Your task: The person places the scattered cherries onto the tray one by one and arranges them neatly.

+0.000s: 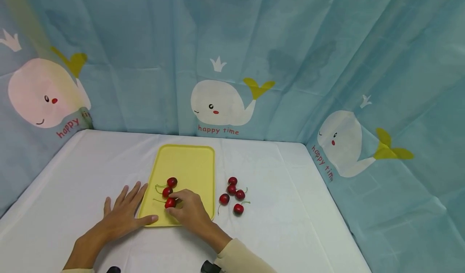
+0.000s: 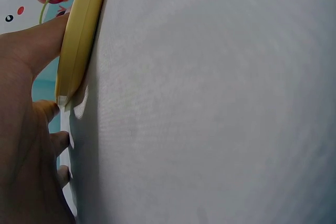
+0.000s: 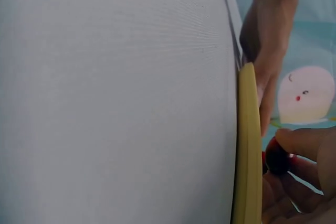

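A yellow tray (image 1: 192, 164) lies on the white cloth, with three dark red cherries in a column on its left half. My right hand (image 1: 192, 212) pinches the nearest cherry (image 1: 169, 203) between thumb and fingers, low over the tray; its green stem points left. Just beyond it are a second cherry (image 1: 167, 192) and a third cherry (image 1: 172, 182), both stemmed. My left hand (image 1: 121, 218) rests at the tray's near left corner, fingers spread on the cloth and thumb across the rim. In the right wrist view the pinched cherry (image 3: 276, 157) shows between the fingertips.
Several loose cherries (image 1: 231, 189) lie on the white cloth (image 1: 276, 208) right of the tray. A blue curtain (image 1: 145, 63) printed with whales rises behind the table and along both sides.
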Demonstrator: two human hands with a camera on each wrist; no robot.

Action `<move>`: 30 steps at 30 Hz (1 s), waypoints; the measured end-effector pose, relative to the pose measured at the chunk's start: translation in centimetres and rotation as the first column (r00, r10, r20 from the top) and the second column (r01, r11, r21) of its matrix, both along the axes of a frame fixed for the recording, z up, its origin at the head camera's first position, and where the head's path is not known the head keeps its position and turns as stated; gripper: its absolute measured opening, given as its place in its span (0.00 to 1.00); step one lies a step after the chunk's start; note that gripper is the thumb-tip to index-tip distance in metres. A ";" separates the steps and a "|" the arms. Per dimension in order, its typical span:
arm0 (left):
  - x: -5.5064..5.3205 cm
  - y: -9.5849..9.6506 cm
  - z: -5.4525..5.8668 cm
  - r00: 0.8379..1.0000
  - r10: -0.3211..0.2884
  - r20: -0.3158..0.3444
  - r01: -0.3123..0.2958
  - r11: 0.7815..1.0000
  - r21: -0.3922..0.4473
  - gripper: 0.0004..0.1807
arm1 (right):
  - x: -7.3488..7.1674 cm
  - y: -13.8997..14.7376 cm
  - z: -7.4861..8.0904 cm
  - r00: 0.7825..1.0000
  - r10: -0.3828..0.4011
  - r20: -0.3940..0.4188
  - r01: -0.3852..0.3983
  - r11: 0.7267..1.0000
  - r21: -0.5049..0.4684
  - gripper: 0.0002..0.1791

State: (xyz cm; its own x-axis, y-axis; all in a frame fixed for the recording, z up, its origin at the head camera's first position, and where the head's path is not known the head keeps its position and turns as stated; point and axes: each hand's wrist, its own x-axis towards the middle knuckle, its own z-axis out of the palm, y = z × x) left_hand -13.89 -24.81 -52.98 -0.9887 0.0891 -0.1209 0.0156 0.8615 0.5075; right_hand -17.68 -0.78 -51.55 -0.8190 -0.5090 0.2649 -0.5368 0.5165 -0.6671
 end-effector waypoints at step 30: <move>0.0 0.0 -0.2 1.000 0.007 0.001 -0.007 1.000 0.003 0.64 | 0.1 -2.0 -0.5 0.997 -0.013 -0.072 0.026 0.982 0.188 0.19</move>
